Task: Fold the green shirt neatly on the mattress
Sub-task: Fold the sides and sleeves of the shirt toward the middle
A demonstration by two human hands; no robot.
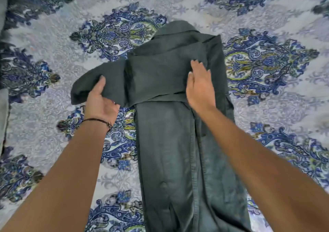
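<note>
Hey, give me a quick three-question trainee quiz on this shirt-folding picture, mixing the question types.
1. True or false: the left hand grips a sleeve of the dark green cloth shirt.
2. The right hand is: A) lifting the collar, B) resting flat on the shirt with straight fingers, C) off the shirt.
3. Fill in: the shirt lies on a blue paisley-patterned ____.

Key: 1 true; 2 B; 3 mattress.

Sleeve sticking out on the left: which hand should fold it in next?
Left, probably. The left hand grips the sleeve, thumb on top, so it can carry it across. The right hand lies flat on the shirt, holding it down on the mattress.
</note>
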